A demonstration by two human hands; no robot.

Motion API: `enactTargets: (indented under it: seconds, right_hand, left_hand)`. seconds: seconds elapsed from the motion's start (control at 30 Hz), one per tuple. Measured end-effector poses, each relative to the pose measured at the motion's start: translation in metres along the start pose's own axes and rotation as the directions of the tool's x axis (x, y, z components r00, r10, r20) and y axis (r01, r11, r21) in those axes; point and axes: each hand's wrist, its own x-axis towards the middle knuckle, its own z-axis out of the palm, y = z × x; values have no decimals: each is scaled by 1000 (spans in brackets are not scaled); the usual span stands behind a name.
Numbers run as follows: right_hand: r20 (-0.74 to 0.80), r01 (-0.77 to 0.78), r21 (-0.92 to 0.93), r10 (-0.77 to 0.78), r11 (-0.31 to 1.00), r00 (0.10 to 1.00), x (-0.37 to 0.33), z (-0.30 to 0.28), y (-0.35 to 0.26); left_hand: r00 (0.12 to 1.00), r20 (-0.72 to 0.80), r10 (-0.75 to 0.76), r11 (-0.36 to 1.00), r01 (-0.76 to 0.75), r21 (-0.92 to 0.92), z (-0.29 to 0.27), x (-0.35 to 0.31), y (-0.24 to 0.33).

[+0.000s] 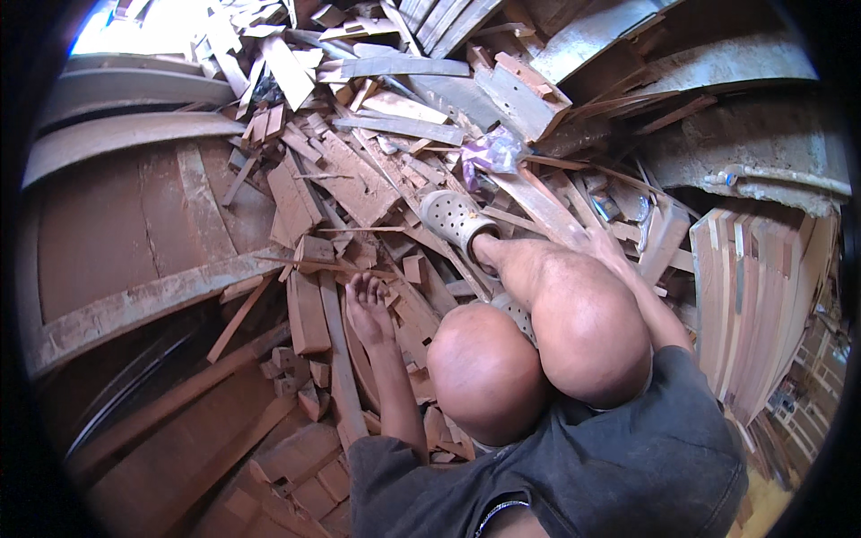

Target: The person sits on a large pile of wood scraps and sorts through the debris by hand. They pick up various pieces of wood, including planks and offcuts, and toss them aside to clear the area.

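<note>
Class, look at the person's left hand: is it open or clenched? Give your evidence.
Open: the left hand has its fingers extended, not balled into a fist, and no held thing shows.

Base: wood-scrap heap (mostly dusty brown) | on it: grey slat, purple-and-clear plastic bag, pale clog

The wood scraps look rough, matt and dusty. The bag is glossy, crinkled plastic; the clog seems smooth plastic or rubber.
</note>
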Motion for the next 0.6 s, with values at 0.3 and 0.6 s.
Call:
enactTargets:
  seconds: [0.3,0.6]
  right_hand:
    - [-71,7,-100,-15,995,997,-70,-35,48]
    - [21,0,-68,1,998,1000,-58,-39,58]
  left_hand:
    - [998,36,-55,993,59,-104,51,17,-44]
    - [961,241,136,980,-166,109,155,124,47]
